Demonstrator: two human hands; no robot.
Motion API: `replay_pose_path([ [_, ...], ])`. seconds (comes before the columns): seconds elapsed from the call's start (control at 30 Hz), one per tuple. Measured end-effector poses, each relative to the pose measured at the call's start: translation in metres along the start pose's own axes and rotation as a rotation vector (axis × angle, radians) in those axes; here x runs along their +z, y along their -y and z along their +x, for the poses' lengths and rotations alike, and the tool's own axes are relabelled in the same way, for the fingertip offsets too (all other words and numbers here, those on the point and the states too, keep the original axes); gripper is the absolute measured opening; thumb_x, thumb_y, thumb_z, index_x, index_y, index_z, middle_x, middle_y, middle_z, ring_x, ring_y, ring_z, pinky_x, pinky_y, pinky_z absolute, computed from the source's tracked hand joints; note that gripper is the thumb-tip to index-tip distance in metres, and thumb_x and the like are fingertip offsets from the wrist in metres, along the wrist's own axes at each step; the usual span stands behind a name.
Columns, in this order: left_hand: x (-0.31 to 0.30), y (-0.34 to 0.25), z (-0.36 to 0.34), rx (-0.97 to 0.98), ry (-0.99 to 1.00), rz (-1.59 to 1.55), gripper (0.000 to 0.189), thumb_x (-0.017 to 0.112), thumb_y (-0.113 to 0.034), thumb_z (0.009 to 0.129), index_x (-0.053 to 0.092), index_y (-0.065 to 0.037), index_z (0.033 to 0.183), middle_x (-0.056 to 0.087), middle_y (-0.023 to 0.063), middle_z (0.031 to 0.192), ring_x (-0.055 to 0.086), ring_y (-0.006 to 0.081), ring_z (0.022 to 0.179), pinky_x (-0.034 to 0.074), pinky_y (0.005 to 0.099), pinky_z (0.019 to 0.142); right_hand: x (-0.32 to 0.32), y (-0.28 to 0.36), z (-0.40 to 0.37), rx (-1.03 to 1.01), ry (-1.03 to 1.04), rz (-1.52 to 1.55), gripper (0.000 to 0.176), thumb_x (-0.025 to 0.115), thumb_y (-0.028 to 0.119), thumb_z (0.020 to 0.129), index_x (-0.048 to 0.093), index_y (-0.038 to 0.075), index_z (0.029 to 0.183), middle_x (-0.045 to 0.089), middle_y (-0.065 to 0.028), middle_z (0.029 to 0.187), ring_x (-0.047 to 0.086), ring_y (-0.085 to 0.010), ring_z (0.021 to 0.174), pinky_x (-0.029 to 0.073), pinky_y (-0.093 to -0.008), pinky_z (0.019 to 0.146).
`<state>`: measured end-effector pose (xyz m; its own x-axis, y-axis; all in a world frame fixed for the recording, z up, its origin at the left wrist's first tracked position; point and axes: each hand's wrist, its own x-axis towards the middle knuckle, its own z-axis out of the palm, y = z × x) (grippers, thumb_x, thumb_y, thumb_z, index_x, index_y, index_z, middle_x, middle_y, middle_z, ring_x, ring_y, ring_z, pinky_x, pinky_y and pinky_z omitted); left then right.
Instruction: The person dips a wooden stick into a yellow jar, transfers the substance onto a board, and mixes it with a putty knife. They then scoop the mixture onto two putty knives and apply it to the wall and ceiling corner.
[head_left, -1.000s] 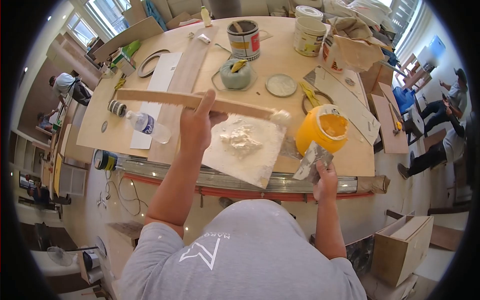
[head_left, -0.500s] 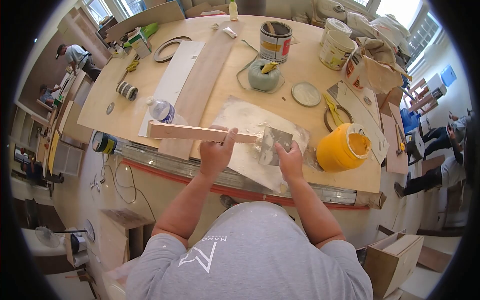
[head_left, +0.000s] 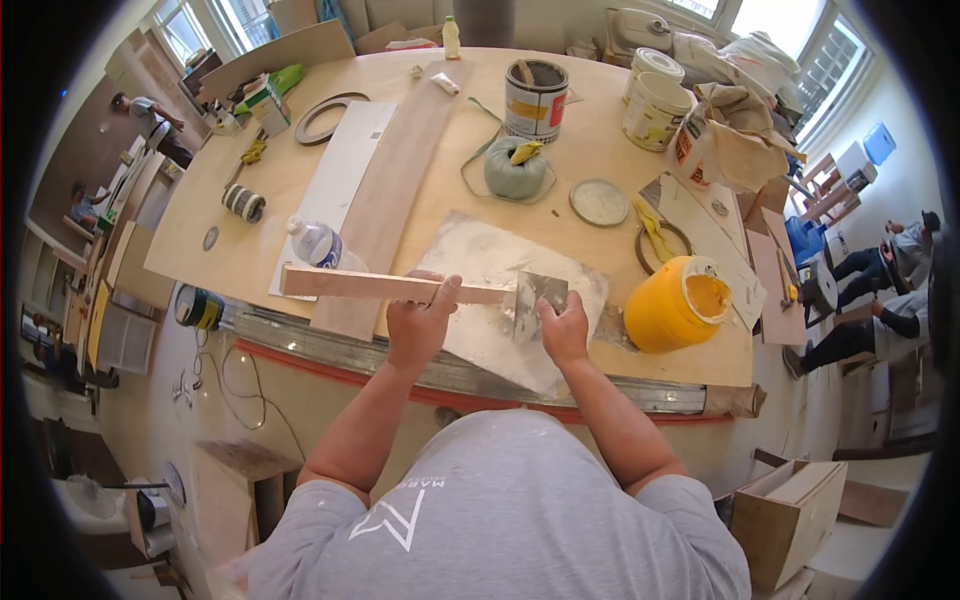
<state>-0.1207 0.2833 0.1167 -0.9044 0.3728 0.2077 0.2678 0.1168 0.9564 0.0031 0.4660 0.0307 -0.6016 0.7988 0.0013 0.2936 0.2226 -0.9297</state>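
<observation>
1. Strip of pale wood [head_left: 345, 284] is clamped in the left grip [head_left: 418, 324].
2. Right grip [head_left: 564, 326] clamps a flat grey metal scraper [head_left: 529, 302] at the strip's end.
3. White-smeared rectangular board [head_left: 482, 346] lies beneath the right grip.

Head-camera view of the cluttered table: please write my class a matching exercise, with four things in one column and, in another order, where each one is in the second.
Things
1. long, pale wooden strip
2. flat, grey metal scraper
3. round, yellow plastic tub
4. open, cylindrical metal can

Places
A. just beyond the round, grey-green bundle
B. in the left hand
C. to the right of the flat, white-smeared board
D. in the right hand

Right pairs: 1-B, 2-D, 3-C, 4-A
</observation>
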Motion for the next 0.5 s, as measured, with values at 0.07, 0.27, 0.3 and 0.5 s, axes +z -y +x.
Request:
replay_pose_path([
  [0.07,0.001,0.002,0.001,0.009,0.02,-0.05,0.023,0.074,-0.018,0.089,0.061,0.001,0.092,0.064,0.0068,0.072,0.065,0.0124,0.065,0.053,0.0262,0.057,-0.011,0.018,-0.005,0.009,0.007,-0.022,0.031,0.07,0.02,0.086,0.057,-0.003,0.102,0.068,-0.0202,0.093,0.065,-0.0315,0.086,0.05,-0.0385,0.078],
  [0.27,0.004,-0.003,0.001,0.019,0.061,-0.154,0.024,0.076,-0.017,0.088,0.061,0.0,0.094,0.065,0.006,0.069,0.064,0.0108,0.064,0.05,0.0255,0.058,-0.013,0.003,0.005,-0.049,-0.025,-0.055,0.03,0.07,0.019,0.085,0.056,-0.003,0.099,0.067,-0.0227,0.091,0.065,-0.035,0.086,0.05,-0.0396,0.077],
  [0.3,0.005,-0.002,0.002,0.009,0.068,-0.182,0.023,0.076,-0.017,0.088,0.061,0.0,0.095,0.065,0.006,0.07,0.064,0.0108,0.064,0.05,0.0252,0.058,-0.015,0.0,0.004,-0.039,-0.037,-0.054,0.03,0.07,0.019,0.085,0.056,-0.003,0.099,0.067,-0.0232,0.091,0.065,-0.0357,0.085,0.05,-0.04,0.077],
  [0.5,0.005,-0.002,0.001,0.056,0.066,-0.15,0.022,0.075,-0.016,0.088,0.061,-0.001,0.094,0.064,0.0053,0.075,0.065,0.0118,0.067,0.053,0.0245,0.059,-0.01,0.004,0.0,-0.053,-0.077,-0.068,0.03,0.07,0.019,0.085,0.055,-0.004,0.1,0.067,-0.0247,0.089,0.066,-0.0385,0.084,0.051,-0.0421,0.075],
])
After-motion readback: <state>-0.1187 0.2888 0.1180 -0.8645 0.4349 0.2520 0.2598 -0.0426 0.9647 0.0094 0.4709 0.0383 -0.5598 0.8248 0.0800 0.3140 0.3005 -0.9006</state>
